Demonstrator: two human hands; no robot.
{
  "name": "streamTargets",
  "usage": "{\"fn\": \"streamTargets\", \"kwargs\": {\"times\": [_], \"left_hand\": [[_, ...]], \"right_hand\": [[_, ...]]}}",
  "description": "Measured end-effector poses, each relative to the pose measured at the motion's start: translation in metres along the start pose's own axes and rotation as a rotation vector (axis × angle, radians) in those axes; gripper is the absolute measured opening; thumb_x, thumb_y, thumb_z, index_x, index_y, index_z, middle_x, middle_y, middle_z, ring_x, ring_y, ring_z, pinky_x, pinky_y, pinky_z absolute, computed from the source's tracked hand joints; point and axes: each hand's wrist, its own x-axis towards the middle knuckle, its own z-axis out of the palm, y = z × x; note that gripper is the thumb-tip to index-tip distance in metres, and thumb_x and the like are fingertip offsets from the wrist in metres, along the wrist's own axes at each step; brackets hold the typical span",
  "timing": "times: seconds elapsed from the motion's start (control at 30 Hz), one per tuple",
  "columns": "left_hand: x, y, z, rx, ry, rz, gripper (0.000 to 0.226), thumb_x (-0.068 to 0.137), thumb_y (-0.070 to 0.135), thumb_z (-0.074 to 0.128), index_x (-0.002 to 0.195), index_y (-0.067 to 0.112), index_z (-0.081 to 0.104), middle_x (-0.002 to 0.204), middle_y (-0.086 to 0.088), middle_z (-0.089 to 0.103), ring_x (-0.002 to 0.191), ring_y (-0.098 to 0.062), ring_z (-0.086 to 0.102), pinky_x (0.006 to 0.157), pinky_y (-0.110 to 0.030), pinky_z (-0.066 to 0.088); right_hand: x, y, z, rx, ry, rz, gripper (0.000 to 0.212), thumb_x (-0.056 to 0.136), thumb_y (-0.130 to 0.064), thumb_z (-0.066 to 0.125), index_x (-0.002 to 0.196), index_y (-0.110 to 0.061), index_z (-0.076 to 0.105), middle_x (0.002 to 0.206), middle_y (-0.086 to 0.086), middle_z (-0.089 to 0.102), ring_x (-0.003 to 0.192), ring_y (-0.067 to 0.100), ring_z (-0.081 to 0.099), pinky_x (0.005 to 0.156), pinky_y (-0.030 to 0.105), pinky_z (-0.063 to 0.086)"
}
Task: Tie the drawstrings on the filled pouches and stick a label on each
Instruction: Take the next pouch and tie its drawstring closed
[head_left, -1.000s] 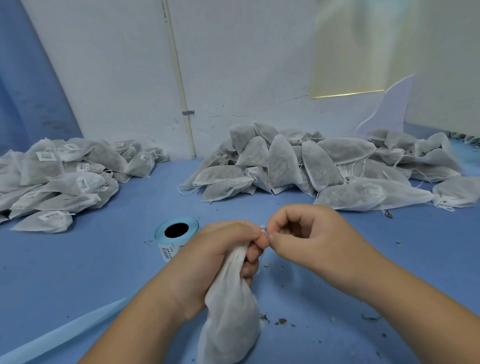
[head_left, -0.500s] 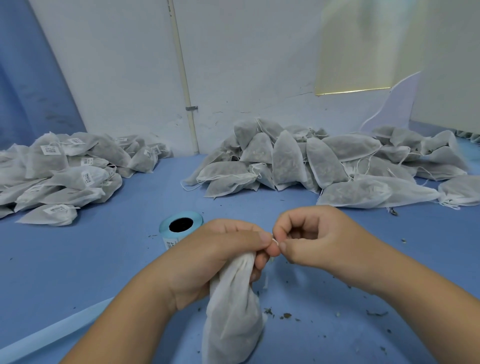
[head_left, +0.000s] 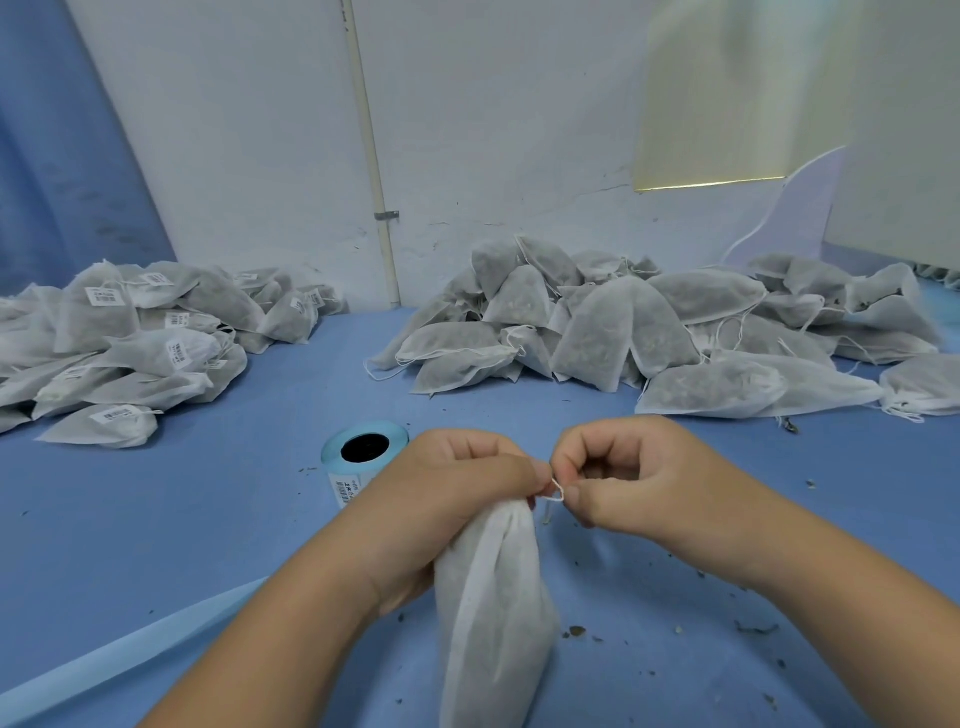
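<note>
- Head view: left hand (head_left: 447, 499) grips the pouch (head_left: 493, 613) neck, right hand (head_left: 639, 483) pinches its drawstring (head_left: 557, 491); knot seemingly unfinished, no label visible.
- Labelled pile (head_left: 130, 332) left; bigger unlabelled pile (head_left: 649, 332) waits.

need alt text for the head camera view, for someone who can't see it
A left hand grips the gathered neck of a white pouch while the right hand pinches its drawstring over a blue table. A label roll sits behind; labelled pouches lie left, unlabelled pouches right.
</note>
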Motion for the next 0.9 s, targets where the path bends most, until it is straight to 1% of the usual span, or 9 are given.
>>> {"fn": "streamTargets", "kwargs": {"times": [0.07, 0.17, 0.33, 0.5, 0.57, 0.67, 0.77, 0.8, 0.9], "left_hand": [[0.0004, -0.0003, -0.0008, 0.006, 0.04, 0.008, 0.018, 0.059, 0.025, 0.077, 0.064, 0.012, 0.065, 0.055, -0.008, 0.052, 0.055, -0.022, 0.047, 0.051, -0.024, 0.037], [-0.0004, 0.0018, -0.0027, -0.042, 0.048, 0.004, 0.012, 0.066, 0.022, 0.072, 0.061, 0.013, 0.065, 0.054, -0.012, 0.055, 0.045, -0.018, 0.055, 0.045, -0.019, 0.041], [-0.0006, 0.0005, -0.0017, -0.012, 0.013, 0.007, 0.012, 0.069, 0.026, 0.071, 0.068, 0.015, 0.07, 0.058, -0.008, 0.06, 0.048, -0.016, 0.058, 0.046, -0.021, 0.044], [0.0015, -0.0025, -0.0019, -0.003, 0.036, 0.032, 0.012, 0.077, 0.024, 0.072, 0.068, 0.016, 0.07, 0.064, -0.005, 0.061, 0.052, -0.015, 0.056, 0.048, -0.022, 0.045], [0.0021, -0.0029, -0.0021, 0.012, 0.041, 0.043, 0.014, 0.08, 0.023, 0.072, 0.068, 0.017, 0.07, 0.067, -0.003, 0.064, 0.055, -0.014, 0.056, 0.05, -0.022, 0.045], [0.0023, -0.0027, -0.0012, 0.081, 0.064, 0.043, 0.014, 0.073, 0.032, 0.07, 0.067, 0.02, 0.071, 0.069, 0.002, 0.066, 0.058, -0.012, 0.054, 0.054, -0.022, 0.043], [0.0024, -0.003, -0.0003, 0.125, 0.081, 0.031, 0.016, 0.072, 0.036, 0.07, 0.067, 0.022, 0.073, 0.065, 0.005, 0.066, 0.058, -0.011, 0.054, 0.056, -0.024, 0.041], [0.0025, -0.0032, -0.0004, 0.145, 0.088, 0.027, 0.016, 0.072, 0.037, 0.072, 0.067, 0.022, 0.073, 0.066, 0.006, 0.067, 0.059, -0.012, 0.053, 0.058, -0.025, 0.04], [0.0023, -0.0036, -0.0014, 0.228, 0.101, 0.034, 0.019, 0.081, 0.036, 0.076, 0.069, 0.021, 0.074, 0.068, 0.007, 0.069, 0.06, -0.012, 0.052, 0.062, -0.029, 0.04]], "right_hand": [[-0.0002, -0.001, -0.0003, 0.013, -0.001, -0.003, 0.011, 0.07, -0.018, 0.06, 0.064, -0.026, 0.064, 0.06, -0.004, 0.051, 0.063, 0.015, 0.041, 0.061, 0.026, 0.035], [0.0007, -0.0008, -0.0004, 0.007, 0.008, 0.005, 0.009, 0.071, -0.019, 0.06, 0.065, -0.025, 0.064, 0.059, -0.007, 0.053, 0.059, 0.011, 0.044, 0.058, 0.02, 0.038], [0.0034, 0.0017, -0.0013, 0.021, 0.041, 0.02, 0.005, 0.071, -0.027, 0.06, 0.07, -0.025, 0.065, 0.065, -0.002, 0.065, 0.065, 0.013, 0.057, 0.066, 0.032, 0.044], [0.0035, -0.002, 0.0035, 0.23, 0.032, 0.011, 0.01, 0.069, -0.031, 0.071, 0.07, -0.024, 0.065, 0.077, 0.005, 0.071, 0.072, 0.019, 0.07, 0.059, 0.024, 0.048], [0.0029, -0.0016, 0.0046, 0.186, 0.077, 0.002, 0.009, 0.074, -0.02, 0.07, 0.075, -0.017, 0.062, 0.075, 0.007, 0.072, 0.072, 0.017, 0.07, 0.06, 0.02, 0.049], [0.003, -0.0009, 0.0056, 0.131, 0.144, -0.018, 0.016, 0.081, -0.002, 0.067, 0.075, -0.015, 0.06, 0.073, 0.01, 0.072, 0.069, 0.02, 0.069, 0.059, 0.023, 0.048], [0.0023, -0.0003, 0.0062, 0.033, 0.207, -0.057, 0.022, 0.08, -0.001, 0.067, 0.072, -0.021, 0.061, 0.068, 0.003, 0.069, 0.069, 0.029, 0.066, 0.063, 0.032, 0.049], [0.0017, -0.0004, 0.0061, -0.008, 0.219, -0.075, 0.021, 0.079, -0.003, 0.068, 0.073, -0.022, 0.061, 0.068, 0.0, 0.067, 0.067, 0.028, 0.064, 0.063, 0.033, 0.05], [-0.0003, -0.0014, 0.0056, -0.1, 0.24, -0.122, 0.023, 0.078, -0.004, 0.069, 0.078, -0.025, 0.061, 0.066, -0.009, 0.062, 0.061, 0.012, 0.055, 0.06, 0.029, 0.049]]}}
